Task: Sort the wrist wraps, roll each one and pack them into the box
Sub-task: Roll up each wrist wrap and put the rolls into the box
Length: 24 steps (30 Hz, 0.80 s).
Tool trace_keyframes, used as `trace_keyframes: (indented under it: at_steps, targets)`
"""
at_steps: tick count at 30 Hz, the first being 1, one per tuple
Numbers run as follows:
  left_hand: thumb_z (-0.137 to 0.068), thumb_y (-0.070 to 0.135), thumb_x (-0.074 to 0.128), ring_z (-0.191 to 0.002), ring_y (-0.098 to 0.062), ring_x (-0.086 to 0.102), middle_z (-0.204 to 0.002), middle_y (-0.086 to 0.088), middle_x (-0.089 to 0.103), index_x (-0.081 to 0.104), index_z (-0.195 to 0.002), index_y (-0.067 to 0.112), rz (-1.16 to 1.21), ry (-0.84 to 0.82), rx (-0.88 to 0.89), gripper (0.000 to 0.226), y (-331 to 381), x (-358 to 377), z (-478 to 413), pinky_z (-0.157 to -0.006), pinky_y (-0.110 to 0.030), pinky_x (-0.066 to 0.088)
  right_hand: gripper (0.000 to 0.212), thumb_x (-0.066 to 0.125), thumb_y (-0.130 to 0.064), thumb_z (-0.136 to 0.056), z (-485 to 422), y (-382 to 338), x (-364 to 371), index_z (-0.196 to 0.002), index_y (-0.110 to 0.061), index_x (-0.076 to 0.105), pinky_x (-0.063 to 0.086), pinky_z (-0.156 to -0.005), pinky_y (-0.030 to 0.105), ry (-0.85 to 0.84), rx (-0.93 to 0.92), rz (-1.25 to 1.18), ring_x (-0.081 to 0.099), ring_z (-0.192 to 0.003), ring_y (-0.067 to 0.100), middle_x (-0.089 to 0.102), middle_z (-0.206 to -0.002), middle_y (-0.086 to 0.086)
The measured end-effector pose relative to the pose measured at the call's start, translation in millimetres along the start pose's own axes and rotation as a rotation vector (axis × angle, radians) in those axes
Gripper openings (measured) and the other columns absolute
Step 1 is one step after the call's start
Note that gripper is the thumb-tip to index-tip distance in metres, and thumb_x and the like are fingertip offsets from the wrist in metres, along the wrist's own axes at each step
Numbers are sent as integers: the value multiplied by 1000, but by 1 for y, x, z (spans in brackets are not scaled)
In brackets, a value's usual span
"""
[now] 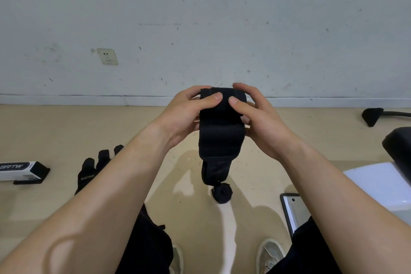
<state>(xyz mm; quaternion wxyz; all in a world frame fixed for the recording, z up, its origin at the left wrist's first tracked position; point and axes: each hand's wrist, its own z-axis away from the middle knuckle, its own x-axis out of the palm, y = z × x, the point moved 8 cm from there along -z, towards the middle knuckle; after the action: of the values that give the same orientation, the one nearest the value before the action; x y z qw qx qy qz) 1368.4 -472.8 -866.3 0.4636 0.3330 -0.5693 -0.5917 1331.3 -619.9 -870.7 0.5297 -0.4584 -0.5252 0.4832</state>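
Note:
A black wrist wrap [219, 138] is held up in front of me, partly rolled at its top end, with the loose tail hanging down toward the floor. My left hand [184, 115] grips the roll from the left, thumb pressed on its front. My right hand [262, 120] grips it from the right, thumb also on the front. A second black wrist wrap [221, 193], rolled up tight, lies on the floor below the hanging tail. The white and black box [22, 172] lies on the floor at the far left.
A black glove [93, 171] lies on the floor beside my left forearm. A white object [382, 184] and a black padded item [398, 147] sit at the right. A dark-framed panel [291, 211] lies by my right knee. The wall stands close ahead. My shoes [270, 253] are below.

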Motion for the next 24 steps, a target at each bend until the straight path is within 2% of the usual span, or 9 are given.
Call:
trace_keyframes:
  at_steps: [2, 5, 11, 14, 18, 21, 24]
  targets:
    - [-94, 23, 74, -91, -17, 74, -101, 2, 75, 69, -125, 16, -25, -10, 11, 32, 0, 0, 0, -80, -33, 59, 37, 68, -27, -96, 1, 0, 0, -131, -34, 59, 55, -70, 25, 7, -4, 16, 70, -81, 6, 70, -105, -5]
    - [-92, 17, 76, -95, -17, 74, -108, -1, 74, 68, -127, 16, -48, -35, 29, 35, 1, 0, 0, -78, -31, 59, 29, 67, -27, -97, 2, -2, -1, -126, -28, 62, 56, -66, 22, 38, -16, 31, 70, -78, 7, 70, -99, -5]
    - [-87, 13, 81, -114, -22, 71, -127, -9, 68, 70, -123, 21, -133, -63, 48, 38, 0, 0, -1, -84, -34, 61, 11, 63, -22, -100, 0, -6, -15, -104, -15, 72, 61, -72, 30, 164, -57, 78, 71, -85, 19, 72, -102, 5]
    - [-87, 12, 81, -109, -18, 71, -127, -8, 68, 71, -123, 20, -173, -73, 45, 39, -2, 3, -1, -84, -33, 61, 16, 62, -18, -100, -1, -4, -29, -92, -10, 74, 64, -70, 35, 294, -44, 116, 71, -81, 21, 73, -88, 4]
    - [-88, 14, 80, -108, -18, 71, -126, -7, 69, 71, -124, 22, -158, -40, 34, 37, -4, -1, -3, -80, -30, 60, 23, 59, -20, -102, 0, 9, -50, -84, -9, 68, 62, -69, 36, 426, 95, 199, 73, -71, 18, 70, -85, 4]
    - [-90, 15, 79, -103, -20, 72, -122, -5, 71, 69, -125, 20, -88, 13, 39, 36, -3, -8, -5, -74, -27, 59, 28, 56, -25, -103, 1, 16, -53, -81, -11, 65, 60, -71, 35, 389, 192, 312, 71, -67, 15, 70, -83, 3]
    - [-94, 15, 75, -93, -20, 73, -111, -2, 72, 67, -127, 15, 15, 99, 30, 34, -5, -14, -8, -68, -26, 58, 27, 52, -27, -104, 1, 16, -37, -88, -11, 67, 56, -74, 34, 238, 206, 319, 69, -71, 17, 72, -84, 2]
